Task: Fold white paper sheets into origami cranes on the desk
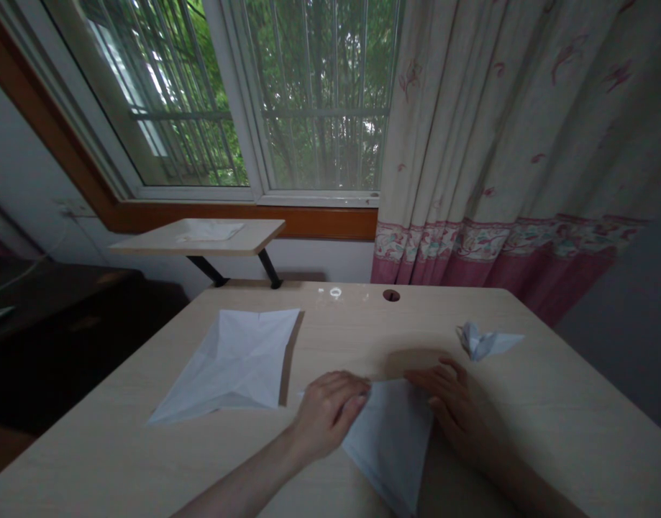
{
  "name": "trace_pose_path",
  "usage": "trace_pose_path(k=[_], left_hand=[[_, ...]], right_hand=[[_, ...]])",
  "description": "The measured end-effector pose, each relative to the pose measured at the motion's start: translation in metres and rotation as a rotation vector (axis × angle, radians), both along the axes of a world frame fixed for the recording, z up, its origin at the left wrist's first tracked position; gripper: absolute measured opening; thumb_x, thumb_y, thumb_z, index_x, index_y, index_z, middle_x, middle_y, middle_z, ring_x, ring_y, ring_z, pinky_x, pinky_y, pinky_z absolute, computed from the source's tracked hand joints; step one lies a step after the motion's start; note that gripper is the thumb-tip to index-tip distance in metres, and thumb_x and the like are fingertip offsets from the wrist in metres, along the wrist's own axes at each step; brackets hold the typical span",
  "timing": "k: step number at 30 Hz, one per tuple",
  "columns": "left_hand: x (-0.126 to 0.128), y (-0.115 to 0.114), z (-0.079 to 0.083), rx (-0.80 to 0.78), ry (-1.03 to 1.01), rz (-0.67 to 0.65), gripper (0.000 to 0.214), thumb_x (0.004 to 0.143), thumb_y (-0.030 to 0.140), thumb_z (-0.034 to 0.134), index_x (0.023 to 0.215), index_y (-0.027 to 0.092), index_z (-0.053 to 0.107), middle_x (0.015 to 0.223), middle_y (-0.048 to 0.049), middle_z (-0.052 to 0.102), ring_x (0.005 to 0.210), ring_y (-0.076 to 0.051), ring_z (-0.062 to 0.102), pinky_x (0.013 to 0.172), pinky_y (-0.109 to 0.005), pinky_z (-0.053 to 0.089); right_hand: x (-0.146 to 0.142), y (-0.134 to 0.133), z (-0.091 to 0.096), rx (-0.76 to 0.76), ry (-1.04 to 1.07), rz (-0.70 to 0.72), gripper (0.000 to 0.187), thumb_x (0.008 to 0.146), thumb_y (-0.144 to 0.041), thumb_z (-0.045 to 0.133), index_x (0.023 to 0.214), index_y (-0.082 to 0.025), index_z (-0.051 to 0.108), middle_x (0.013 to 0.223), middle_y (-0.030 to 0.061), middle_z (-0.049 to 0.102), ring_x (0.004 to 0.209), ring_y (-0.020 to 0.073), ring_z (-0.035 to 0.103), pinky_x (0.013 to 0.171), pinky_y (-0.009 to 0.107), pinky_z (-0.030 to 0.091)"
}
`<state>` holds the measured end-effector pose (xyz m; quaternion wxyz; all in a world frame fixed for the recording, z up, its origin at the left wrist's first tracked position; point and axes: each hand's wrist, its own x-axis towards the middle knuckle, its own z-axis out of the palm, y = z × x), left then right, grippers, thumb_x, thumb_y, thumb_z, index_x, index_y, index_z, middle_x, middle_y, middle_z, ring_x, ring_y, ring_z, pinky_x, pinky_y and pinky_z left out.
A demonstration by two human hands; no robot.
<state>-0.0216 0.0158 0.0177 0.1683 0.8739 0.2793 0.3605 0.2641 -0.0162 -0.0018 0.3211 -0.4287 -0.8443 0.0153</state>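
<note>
A folded white sheet of paper (392,442) lies on the light wooden desk (119,460) right in front of me. My left hand (330,410) rests on its upper left corner with the fingers curled and pressed down on the fold. On the sheet's upper right edge my right hand (449,399) lies flat, fingers stretched out and close together.
A larger creased white sheet (233,363) lies to the left. A small folded paper figure (484,340) sits at the right. A cable hole (391,295) marks the desk's far edge. A small shelf (201,237) stands below the window, a curtain (524,144) hangs right.
</note>
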Motion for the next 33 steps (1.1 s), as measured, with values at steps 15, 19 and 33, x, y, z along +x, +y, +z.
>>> trace_pose_path(k=[15,19,33], left_hand=[[0.011,-0.018,-0.016,0.198,0.412,0.113,0.034,0.101,0.03,0.045,0.121,0.013,0.066,0.127,-0.0121,0.068,0.118,-0.028,0.065,0.095,-0.041,0.058],[0.014,-0.023,-0.02,0.173,0.473,0.153,0.037,0.101,0.031,0.047,0.129,0.012,0.061,0.134,-0.0123,0.063,0.125,-0.028,0.06,0.101,-0.044,0.054],[0.016,-0.023,-0.026,-0.012,0.527,0.2,0.053,0.102,0.032,0.047,0.152,0.022,0.033,0.154,-0.0115,0.04,0.146,-0.036,0.03,0.112,-0.075,0.016]], right_hand=[[-0.017,-0.004,0.008,0.047,-0.139,-0.015,0.029,0.099,-0.024,0.051,0.125,-0.032,0.063,0.114,-0.0007,0.075,0.101,0.0216,0.067,0.105,0.051,0.024],[-0.02,-0.003,0.007,0.089,-0.089,0.004,0.024,0.099,-0.026,0.052,0.117,-0.032,0.067,0.108,-0.0016,0.077,0.098,0.0196,0.069,0.104,0.047,0.027],[-0.018,-0.003,0.001,0.029,-0.235,0.025,0.041,0.095,-0.017,0.05,0.134,-0.028,0.061,0.128,0.0049,0.069,0.115,0.0239,0.066,0.106,0.05,0.044]])
